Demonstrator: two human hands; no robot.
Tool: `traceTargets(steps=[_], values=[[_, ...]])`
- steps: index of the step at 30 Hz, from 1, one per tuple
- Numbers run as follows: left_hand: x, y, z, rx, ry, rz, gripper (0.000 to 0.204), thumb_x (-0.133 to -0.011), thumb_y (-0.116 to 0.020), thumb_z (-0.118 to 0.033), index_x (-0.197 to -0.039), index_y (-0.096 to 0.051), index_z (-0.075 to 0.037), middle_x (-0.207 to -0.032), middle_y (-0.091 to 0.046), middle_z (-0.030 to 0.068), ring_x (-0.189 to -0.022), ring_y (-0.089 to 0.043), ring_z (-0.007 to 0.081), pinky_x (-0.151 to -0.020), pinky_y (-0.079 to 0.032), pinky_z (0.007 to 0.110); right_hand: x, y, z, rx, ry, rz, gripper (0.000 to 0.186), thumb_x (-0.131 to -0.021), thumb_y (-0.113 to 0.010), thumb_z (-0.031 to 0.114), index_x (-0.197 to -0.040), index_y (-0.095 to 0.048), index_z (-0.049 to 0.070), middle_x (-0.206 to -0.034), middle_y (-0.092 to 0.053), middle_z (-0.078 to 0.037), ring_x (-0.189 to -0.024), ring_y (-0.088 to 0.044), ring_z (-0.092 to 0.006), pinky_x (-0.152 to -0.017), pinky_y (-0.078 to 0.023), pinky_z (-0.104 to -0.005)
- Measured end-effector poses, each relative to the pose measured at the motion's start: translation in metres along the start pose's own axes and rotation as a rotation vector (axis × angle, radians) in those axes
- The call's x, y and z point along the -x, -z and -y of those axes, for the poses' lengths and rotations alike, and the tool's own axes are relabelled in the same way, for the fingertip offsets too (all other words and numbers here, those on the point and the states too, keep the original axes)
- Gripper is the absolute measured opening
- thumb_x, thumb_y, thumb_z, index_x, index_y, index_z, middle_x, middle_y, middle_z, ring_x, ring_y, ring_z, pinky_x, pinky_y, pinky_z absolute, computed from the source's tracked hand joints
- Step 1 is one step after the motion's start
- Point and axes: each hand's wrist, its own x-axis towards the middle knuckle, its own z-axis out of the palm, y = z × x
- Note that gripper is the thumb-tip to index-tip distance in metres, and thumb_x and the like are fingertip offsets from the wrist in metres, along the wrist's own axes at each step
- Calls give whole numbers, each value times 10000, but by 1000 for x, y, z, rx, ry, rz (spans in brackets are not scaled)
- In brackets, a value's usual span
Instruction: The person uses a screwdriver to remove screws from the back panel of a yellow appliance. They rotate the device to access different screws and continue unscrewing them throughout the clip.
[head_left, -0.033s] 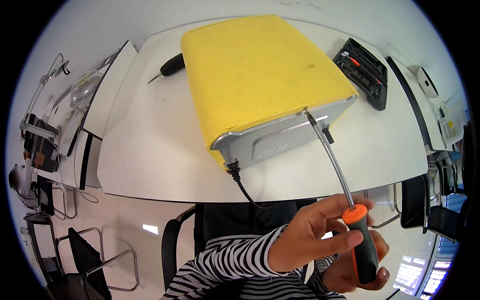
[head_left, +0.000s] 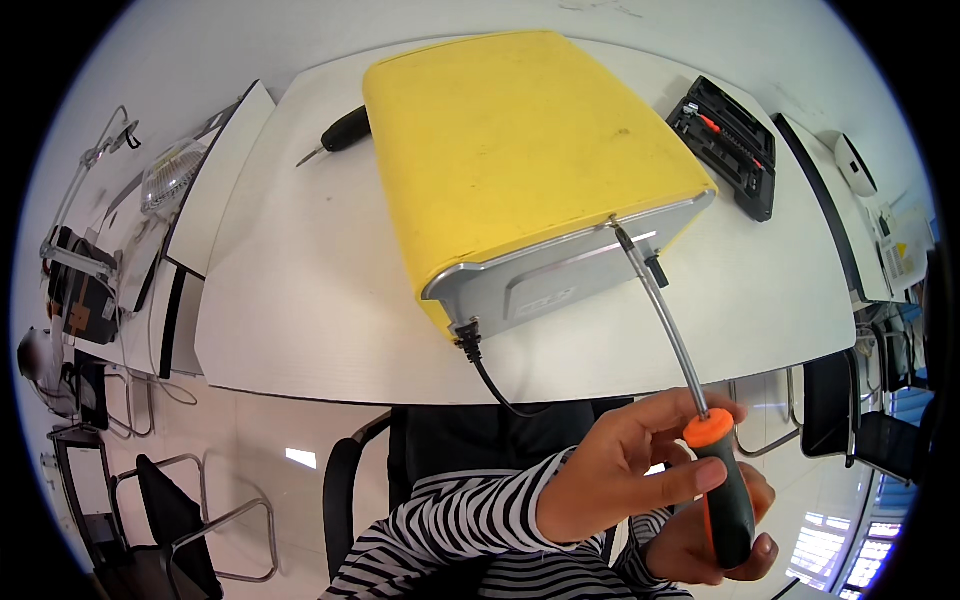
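A large yellow box-shaped machine with a grey end panel sits on the white table. A long screwdriver with a black handle and orange collar reaches up to it. Its tip meets the panel's upper edge, right of the middle. My left hand closes round the collar and upper handle, thumb across the front. Lower down, my right hand wraps the handle's end from behind, so part of it is hidden. From the panel's lower left corner hangs a black power cord.
A second screwdriver, black-handled, lies left of the machine, partly hidden by it. An opened black tool case with red-handled bits lies at the far right. A black chair stands at the table's front edge. Side desks flank the table.
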Motion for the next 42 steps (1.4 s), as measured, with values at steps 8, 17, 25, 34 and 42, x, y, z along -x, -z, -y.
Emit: traceTargets(steps=[8, 17, 25, 34, 42], values=[[-1, -3, -1, 54, -20, -71, 445, -764, -541, -12, -1159, -342, 32, -1066, -488, 113, -1003, -459, 166, -877, -350, 306, -4, -7, 4, 10, -80, -68, 540, -814, -297, 357, -1234, -160, 45, -1001, -393, -276, -874, -454, -321, -767, -362, -426], [-1, -1, 2, 212, -37, 8, 485, -769, -506, 5, -1197, -277, 14, -1082, -487, 143, -1060, -437, 189, -912, -329, 329, -3, -5, 5, -76, -174, -161, 439, -834, -303, 336, -1204, -246, 108, -1096, -347, -253, -956, -432, -299, -732, -414, -385], [-2, -2, 8, 179, 30, -95, 431, -730, -606, -78, -1086, -371, -11, -1008, -469, 87, -940, -448, 132, -847, -351, 293, 1, -4, 8, -1, -160, -162, 626, -746, -389, 386, -1231, -200, 38, -1094, -337, -205, -1038, -342, -263, -847, -297, -428], [-3, -7, 6, 182, -28, -153, 439, -732, -597, -51, -1106, -374, 6, -937, -503, 85, -880, -469, 134, -805, -363, 290, -4, -5, 8, -60, -229, -178, 619, -766, -407, 412, -1233, -206, 60, -1082, -337, -205, -987, -390, -270, -810, -342, -418], [-1, 1, 8, 171, -105, -22, 422, -769, -409, 7, -1178, -305, 28, -1061, -496, 175, -999, -479, 201, -883, -347, 325, -3, 0, 6, -497, -401, -54, 561, -766, -470, 396, -1191, -242, 110, -1052, -312, -169, -981, -412, -291, -708, -477, -345]])
